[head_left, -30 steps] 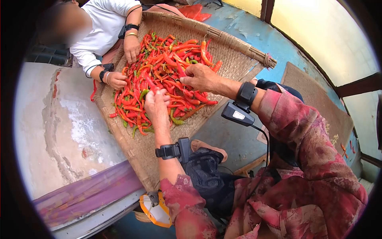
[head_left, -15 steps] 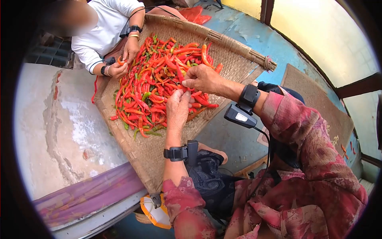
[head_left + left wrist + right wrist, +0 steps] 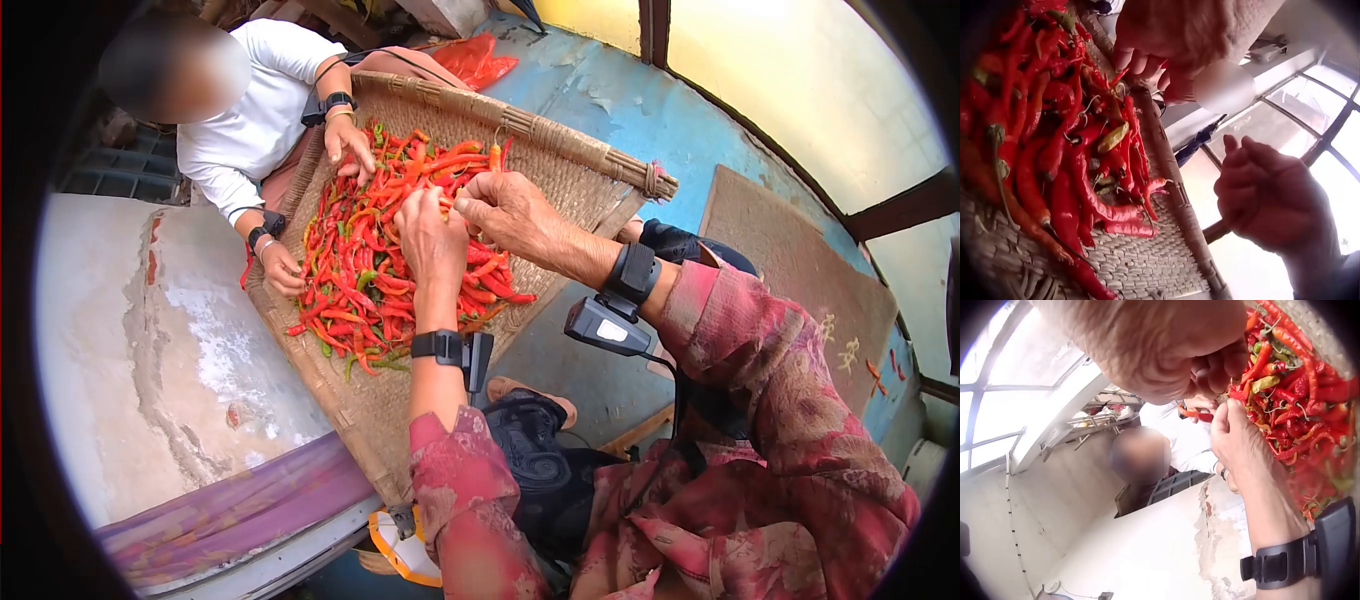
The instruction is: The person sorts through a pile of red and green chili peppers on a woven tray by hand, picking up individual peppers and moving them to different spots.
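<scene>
A heap of red chili peppers [image 3: 350,250], mixed with some green ones, lies on a woven tray [image 3: 370,430]. Over the heap, my left hand [image 3: 433,240] has its fingers curled and pinches a red chili pepper [image 3: 1239,394] at its fingertips. Close beside it, my right hand [image 3: 515,218] has curled fingers, with the thumb near that pepper; I cannot tell whether it holds anything. In the left wrist view, no pepper shows in the right hand [image 3: 1272,194].
Across the tray, a person in a white top [image 3: 260,95] has both hands at the heap's far side. A worn pale ledge [image 3: 110,330] adjoins the tray on the left. A red plastic bag [image 3: 478,62] and a brown mat [image 3: 790,280] lie on the blue floor.
My left hand has moved up and right to meet my right hand over the heap. The other person held a pepper half a second ago; now those hands are apart.
</scene>
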Demonstrator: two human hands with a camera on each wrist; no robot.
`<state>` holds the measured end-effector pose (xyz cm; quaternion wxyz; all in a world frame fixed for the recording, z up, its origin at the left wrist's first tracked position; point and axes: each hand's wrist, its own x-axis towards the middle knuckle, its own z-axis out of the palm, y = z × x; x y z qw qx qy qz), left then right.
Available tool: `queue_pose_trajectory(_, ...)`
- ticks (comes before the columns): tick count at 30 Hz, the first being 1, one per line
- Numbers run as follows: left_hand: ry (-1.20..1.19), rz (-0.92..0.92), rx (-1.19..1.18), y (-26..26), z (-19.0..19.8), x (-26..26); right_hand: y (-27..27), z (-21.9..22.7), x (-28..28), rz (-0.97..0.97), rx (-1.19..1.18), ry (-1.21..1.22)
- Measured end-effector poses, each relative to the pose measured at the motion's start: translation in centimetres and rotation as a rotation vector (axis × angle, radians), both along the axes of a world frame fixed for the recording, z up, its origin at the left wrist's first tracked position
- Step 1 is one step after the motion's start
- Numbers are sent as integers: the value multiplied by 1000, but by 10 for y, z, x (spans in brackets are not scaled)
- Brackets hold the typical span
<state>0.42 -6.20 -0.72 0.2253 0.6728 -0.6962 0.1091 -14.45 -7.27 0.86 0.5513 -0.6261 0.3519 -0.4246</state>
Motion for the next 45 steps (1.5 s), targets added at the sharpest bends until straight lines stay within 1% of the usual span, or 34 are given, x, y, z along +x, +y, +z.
queue_pose_trajectory(1, -129, -141, 55, -17, -7, 1, 1, 3, -4, -8, -46, -7)
queue_pose_trajectory(2, -111, -182, 57, -27, -17, -1, 1, 7, -9, 2, -79, -12)
queue_pose_trajectory(3, -93, -220, 55, -35, -19, -10, 0, 3, -9, 1, -89, -16)
queue_pose_trajectory(4, -96, -219, 44, -45, -19, -15, -2, -1, -7, -13, -65, -69)
queue_pose_trajectory(6, -139, -80, 276, -62, -16, -21, -4, -1, -11, -2, 2, -141)
queue_pose_trajectory(7, -144, -79, 265, -69, -18, -20, -4, -1, -13, -2, -9, -146)
queue_pose_trajectory(9, -221, 88, 184, -82, -14, -20, -5, 1, -18, -27, -9, -92)
queue_pose_trajectory(10, -253, 140, 280, -87, -11, -14, -3, 3, -19, 5, 32, -108)
queue_pose_trajectory(11, -237, 197, 367, -89, -10, -11, -3, 5, -20, 6, 25, -109)
queue_pose_trajectory(13, -144, 200, 473, -93, -7, -3, 0, 11, -23, 58, 106, -117)
queue_pose_trajectory(14, -145, 201, 472, -96, -5, 0, 1, 14, -24, 67, 120, -161)
queue_pose_trajectory(16, -207, 163, 694, -99, 9, 3, -1, 16, -22, 73, 116, -201)
queue_pose_trajectory(17, -210, 164, 697, -99, 12, 8, -1, 17, -22, 80, 114, -241)
queue_pose_trajectory(19, -220, 115, 797, -94, 14, 17, -3, 16, -22, 57, 108, -227)
queue_pose_trajectory(21, -206, 108, 778, -73, 11, 25, -3, 13, -21, 38, 109, -218)
queue_pose_trajectory(23, -169, 58, 678, -43, 12, 29, -5, 17, -24, -60, 54, -190)
queue_pose_trajectory(24, -130, 45, 658, -27, 11, 34, -8, 13, -23, -78, 20, -203)
queue_pose_trajectory(25, -135, 50, 663, -10, 7, 36, -9, 14, -25, -69, 57, -220)
queue_pose_trajectory(27, -74, 56, 463, 25, -1, 38, -13, 12, -25, -107, 12, -183)
queue_pose_trajectory(28, -71, 43, 360, 41, -4, 37, -13, 11, -23, -91, 74, -246)
queue_pose_trajectory(29, -73, 45, 363, 54, -5, 34, -13, 11, -22, -90, 77, -248)
queue_pose_trajectory(31, -64, 90, 287, 76, -6, 30, -12, 12, -21, -90, 38, -200)
queue_pose_trajectory(32, -91, 150, 331, 85, -7, 29, -11, 12, -19, -88, 4, -188)
queue_pose_trajectory(33, -90, 154, 332, 92, -9, 33, -10, 9, -16, -83, 5, -188)
queue_pose_trajectory(35, -8, 216, 278, 105, -14, 43, -6, 2, -8, 57, 38, -101)
queue_pose_trajectory(36, 59, 221, 329, 107, -10, 50, -4, -5, -1, 91, 0, -52)
queue_pose_trajectory(37, 65, 228, 329, 108, -8, 56, -1, -12, 5, 99, 0, -48)
queue_pose_trajectory(38, 180, 236, 364, 108, -7, 62, 1, -20, 11, 113, -274, 111)
queue_pose_trajectory(39, 297, 243, 395, 107, -2, 62, 5, -17, 14, 126, -551, 268)
queue_pose_trajectory(40, 313, 228, 340, 109, 5, 57, 11, -14, 14, 234, -453, 425)
queue_pose_trajectory(41, 320, 233, 339, 109, 6, 58, 16, -15, 18, 242, -455, 429)
queue_pose_trajectory(43, 332, 210, 195, 108, 9, 59, 22, -20, 26, 261, -511, 595)
queue_pose_trajectory(44, 326, 175, 171, 110, 11, 61, 21, -22, 30, 284, -511, 650)
queue_pose_trajectory(45, 334, 182, 173, 112, 16, 60, 22, -23, 33, 294, -510, 655)
